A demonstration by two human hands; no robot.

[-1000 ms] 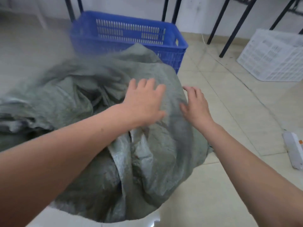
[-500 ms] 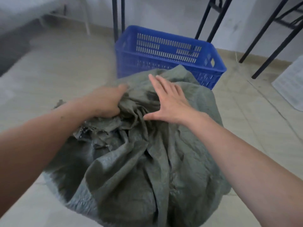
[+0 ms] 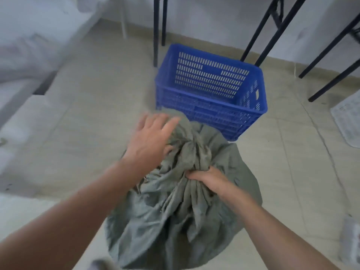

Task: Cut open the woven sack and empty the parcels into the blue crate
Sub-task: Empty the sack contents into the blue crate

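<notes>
A full grey-green woven sack point(image 3: 175, 221) stands upright on the tiled floor in front of me, its mouth bunched into a gathered neck at the top. My right hand point(image 3: 209, 180) is clenched around the bunched fabric on the right side of that neck. My left hand point(image 3: 150, 141) hovers blurred over the left of the neck, fingers spread, holding nothing. Just behind the sack sits the blue slotted crate point(image 3: 251, 117); what I see of its inside holds nothing. The parcels are hidden inside the sack.
Black metal table legs point(image 3: 158, 30) stand behind the crate along the white wall. A white crate corner point(image 3: 348, 121) shows at the right edge. White furniture point(image 3: 23, 78) fills the left side. A pale object point(image 3: 350, 238) lies on the floor at lower right.
The sack has come upright and sits lower in view. My right hand went from lying flat on the sack to gripping its neck. My left hand let go of the fabric and opened.
</notes>
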